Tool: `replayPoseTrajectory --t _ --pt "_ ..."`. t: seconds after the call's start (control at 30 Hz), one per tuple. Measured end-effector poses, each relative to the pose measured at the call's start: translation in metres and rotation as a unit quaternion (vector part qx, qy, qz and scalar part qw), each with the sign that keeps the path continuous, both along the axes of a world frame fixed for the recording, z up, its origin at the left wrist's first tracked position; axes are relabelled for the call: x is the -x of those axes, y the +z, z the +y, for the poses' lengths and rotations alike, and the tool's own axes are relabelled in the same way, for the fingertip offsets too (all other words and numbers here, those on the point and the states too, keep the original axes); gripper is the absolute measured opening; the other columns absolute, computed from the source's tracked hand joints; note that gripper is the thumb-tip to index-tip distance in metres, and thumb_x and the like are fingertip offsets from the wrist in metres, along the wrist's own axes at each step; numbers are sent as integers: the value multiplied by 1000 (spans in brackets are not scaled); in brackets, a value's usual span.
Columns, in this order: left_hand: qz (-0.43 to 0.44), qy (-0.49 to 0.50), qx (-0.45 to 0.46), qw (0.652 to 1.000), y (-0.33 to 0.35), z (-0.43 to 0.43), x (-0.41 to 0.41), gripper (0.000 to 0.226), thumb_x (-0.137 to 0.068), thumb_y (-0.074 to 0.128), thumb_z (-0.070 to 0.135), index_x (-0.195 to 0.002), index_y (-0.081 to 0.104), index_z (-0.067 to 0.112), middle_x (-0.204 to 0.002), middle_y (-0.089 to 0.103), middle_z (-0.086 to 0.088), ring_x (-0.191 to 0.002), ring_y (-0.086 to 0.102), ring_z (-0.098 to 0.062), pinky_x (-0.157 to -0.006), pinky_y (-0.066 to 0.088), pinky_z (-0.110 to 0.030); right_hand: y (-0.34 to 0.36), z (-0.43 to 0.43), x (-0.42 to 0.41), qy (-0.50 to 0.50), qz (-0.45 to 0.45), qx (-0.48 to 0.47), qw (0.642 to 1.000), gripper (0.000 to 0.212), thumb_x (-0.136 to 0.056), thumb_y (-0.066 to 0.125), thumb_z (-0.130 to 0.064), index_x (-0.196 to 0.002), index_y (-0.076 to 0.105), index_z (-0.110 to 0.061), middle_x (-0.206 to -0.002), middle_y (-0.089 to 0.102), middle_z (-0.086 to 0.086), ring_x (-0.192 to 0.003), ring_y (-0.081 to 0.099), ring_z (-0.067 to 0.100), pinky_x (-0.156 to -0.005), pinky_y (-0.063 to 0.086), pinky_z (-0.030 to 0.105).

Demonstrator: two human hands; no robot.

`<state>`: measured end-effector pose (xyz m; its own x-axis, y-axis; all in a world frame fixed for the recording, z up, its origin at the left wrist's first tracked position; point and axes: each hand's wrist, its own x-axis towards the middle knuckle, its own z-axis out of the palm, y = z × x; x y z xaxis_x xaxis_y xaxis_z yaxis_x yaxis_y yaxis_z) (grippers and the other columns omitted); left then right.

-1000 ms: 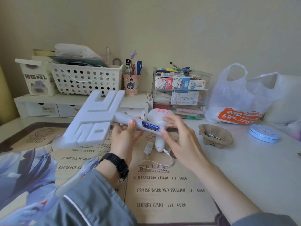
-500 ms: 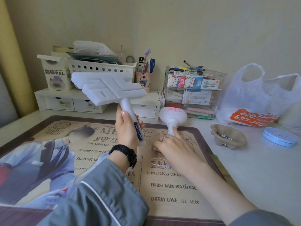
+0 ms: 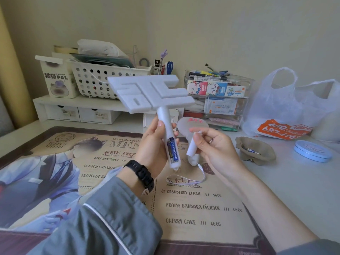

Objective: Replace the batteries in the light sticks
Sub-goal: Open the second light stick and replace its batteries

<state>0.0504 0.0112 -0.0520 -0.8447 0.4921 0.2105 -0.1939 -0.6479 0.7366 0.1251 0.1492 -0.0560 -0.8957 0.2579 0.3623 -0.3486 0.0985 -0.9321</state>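
Left grip: You are curling your left hand round the handle of the block-headed light stick, holding it head-up and tilted at the centre of the frame, above the mat.
Battery: A blue battery is sitting in the open compartment low on that handle, facing you.
Right grip: Your right hand is pinching a small white cover piece between thumb and fingers, just right of the handle.
Second stick: A round-headed light stick is lying on the mat behind your right hand, its strap looping toward you.
Surface: The pale surface is carrying a printed menu mat that is filling the lower frame.
Right side: A brown pouch holding small batteries, a blue round tin and a white plastic bag with orange print are sitting off the mat.
Back edge: A white riser with small drawers is bearing a perforated basket in the upper left; a clear stacked organiser is standing right of centre.
Room: A plain cream wall is running behind everything.
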Motion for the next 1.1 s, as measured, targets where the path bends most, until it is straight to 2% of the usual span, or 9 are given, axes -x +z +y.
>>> replayPoseTrajectory --t 0.07,0.17,0.37,0.43,0.53,0.63,0.73,0.93,1.1 --pt "19 -26 5 999 0 2 -5 36 -101 38 17 -135 47 15 -79 62 -1 -66 56 -14 -64 52 -26 4 -4 -1 11 13 23 1000 27 -77 67 -21 -103 64 -19 -69 67 -6 -75 65 12 -84 52 37" --pt "45 -49 13 998 0 4 -9 33 -100 40 17 -128 55 25 -82 61 -1 -69 56 -16 -67 54 -26 7 -9 -4 -27 38 -24 999 8 -86 63 -9 -92 61 -14 -70 69 0 -71 67 14 -70 55 27" --pt "53 -50 21 997 -2 6 -11 37 -100 40 18 -135 49 21 -86 61 -3 -68 61 -13 -63 54 -27 7 -11 -3 -71 93 -85 989 13 -84 67 -10 -74 65 -18 -67 67 -9 -65 58 6 -66 48 18" --pt "53 -51 22 997 -2 6 -11 37 -100 39 18 -135 49 20 -87 62 -3 -70 62 -13 -64 54 -27 7 -12 -2 -80 99 -88 988 12 -80 70 -14 -72 67 -22 -69 69 -9 -68 60 7 -68 48 19" --pt "56 -55 19 997 -3 6 -11 37 -100 39 18 -136 47 17 -86 61 -3 -68 63 -13 -60 54 -26 5 -13 -3 -71 98 -83 989 13 -82 69 -8 -74 67 -17 -65 68 -11 -60 58 -1 -60 43 11" --pt "64 -59 17 996 -3 7 -11 39 -100 38 17 -138 45 15 -86 59 -4 -69 62 -14 -60 53 -26 3 -14 -3 -60 93 -94 989 12 -84 69 -6 -76 68 -16 -65 67 -10 -55 53 1 -56 43 17" --pt "83 -61 23 994 -3 7 -11 40 -100 37 17 -139 43 17 -85 58 -4 -73 60 -14 -66 54 -26 -1 -13 -1 -59 96 -129 985 22 -82 71 -8 -72 70 -27 -74 64 -8 -65 55 8 -59 44 26" --pt "92 -58 26 994 -3 6 -10 38 -100 37 17 -138 45 15 -83 59 -2 -70 62 -12 -66 54 -25 -3 -15 0 -62 96 -147 982 14 -78 73 -21 -73 73 -34 -77 61 -16 -68 53 6 -58 48 33" --pt "98 -51 33 993 -4 6 -9 38 -100 37 17 -137 45 16 -82 59 -1 -70 61 -12 -72 53 -29 -3 -19 -2 -60 87 -138 985 20 -80 74 -13 -71 71 -31 -74 59 -21 -66 50 8 -58 45 32"
